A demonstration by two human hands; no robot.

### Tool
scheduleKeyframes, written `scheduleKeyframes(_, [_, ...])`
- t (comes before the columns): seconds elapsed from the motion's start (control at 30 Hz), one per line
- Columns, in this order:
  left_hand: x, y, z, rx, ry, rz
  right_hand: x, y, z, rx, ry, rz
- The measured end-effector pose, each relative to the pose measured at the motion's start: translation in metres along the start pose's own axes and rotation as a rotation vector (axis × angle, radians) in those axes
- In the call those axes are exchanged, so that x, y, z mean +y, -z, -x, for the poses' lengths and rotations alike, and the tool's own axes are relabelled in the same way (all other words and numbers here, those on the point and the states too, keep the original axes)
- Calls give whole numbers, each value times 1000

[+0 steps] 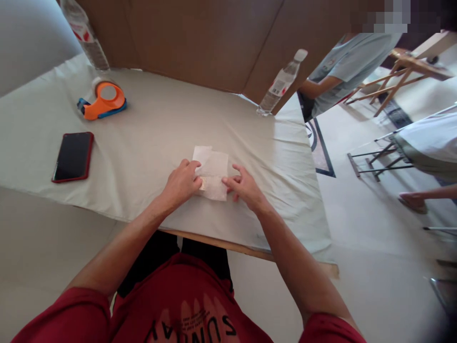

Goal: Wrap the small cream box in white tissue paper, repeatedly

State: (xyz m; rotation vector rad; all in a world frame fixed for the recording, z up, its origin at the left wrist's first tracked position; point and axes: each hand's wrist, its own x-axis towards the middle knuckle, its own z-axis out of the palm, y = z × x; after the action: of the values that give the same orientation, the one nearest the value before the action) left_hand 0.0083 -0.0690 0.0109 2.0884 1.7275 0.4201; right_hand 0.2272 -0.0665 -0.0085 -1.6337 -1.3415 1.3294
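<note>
A thin white tissue with creases and overlapping folds lies on the cloth-covered table in front of me. My left hand is at its left edge, the thumb pressed on a folded part and the curled forefinger on the paper just above. At the right edge, my right hand pinches the tissue, with the thumb on top and the forefinger stretched out past it. Some of the right fingers are tucked low beside the tissue, and their tips are partly hidden.
An orange and blue tape dispenser and a phone in a red case lie to the left. Water bottles stand by a brown cardboard panel at the back. Beyond the table's right side are other people and folding stools.
</note>
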Motion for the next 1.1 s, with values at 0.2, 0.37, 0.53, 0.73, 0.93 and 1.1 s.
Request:
scheduleKeyframes(0.2, [-1,4,-5,-37,10,9,4,-27,6,2,56,-71])
scheduleKeyframes(0.37, [0,5,-7,-54,-18,-32,4,-43,4,103,207,105])
scheduleKeyframes(0.53, [2,7,-9,-88,-52,-73,-5,-54,6,161,309,179])
scheduleKeyframes(0.73, [4,9,-14,-106,-86,-70,-14,-60,7,92,169,-64])
scheduleKeyframes(0.93, [-4,15,-19,-148,-144,90,-25,-63,12,52,122,-202])
scheduleKeyframes(1.1, [-15,20,-19,-164,-168,214,-20,-58,16,-35,162,-219])
